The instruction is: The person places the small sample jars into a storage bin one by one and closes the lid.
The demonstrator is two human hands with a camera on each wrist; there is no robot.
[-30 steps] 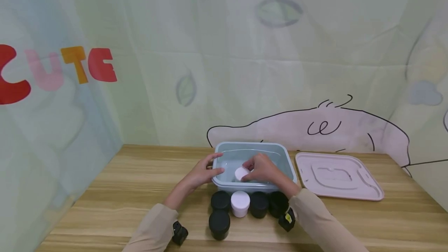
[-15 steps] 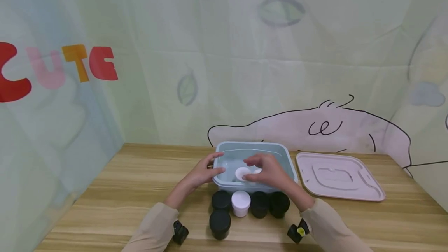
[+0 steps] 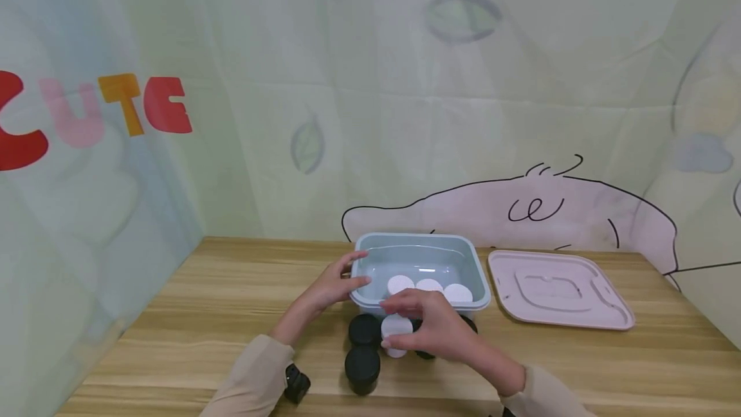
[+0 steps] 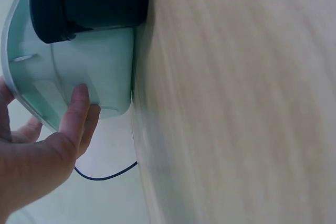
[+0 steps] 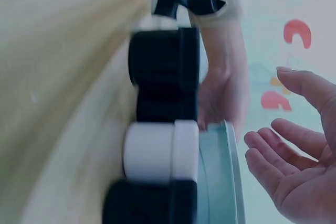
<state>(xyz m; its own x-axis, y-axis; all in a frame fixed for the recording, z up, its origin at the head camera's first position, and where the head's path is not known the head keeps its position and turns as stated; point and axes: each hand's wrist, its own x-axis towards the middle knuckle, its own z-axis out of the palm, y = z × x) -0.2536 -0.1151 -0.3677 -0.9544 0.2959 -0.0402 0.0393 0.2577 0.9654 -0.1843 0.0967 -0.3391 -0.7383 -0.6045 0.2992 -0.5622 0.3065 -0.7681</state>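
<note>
In the head view, my left hand (image 3: pixel 332 285) holds the left rim of a pale blue plastic box (image 3: pixel 413 256). The left wrist view shows its fingertips (image 4: pixel 80 95) against the box's outer wall. Three white jars (image 3: pixel 429 285) stand in a row inside the box, along the near wall. My right hand (image 3: pixel 437 328) hovers over a white lidded jar (image 3: pixel 396 328) on the table, thumb and fingers spread apart. The right wrist view shows that hand apart from the white jar (image 5: pixel 160 150). Several black lidded jars (image 3: pixel 362 369) stand around the white one, some partly hidden behind my right hand.
A pale pink lid (image 3: pixel 602 304) lies flat on the wooden table (image 3: pixel 243 295), right of the box. Behind the table hangs a printed cloth backdrop (image 3: pixel 393 147).
My right hand has let go of a white jar inside the box and come back toward me, over the white jar on the table. The left hand stays at the box.
</note>
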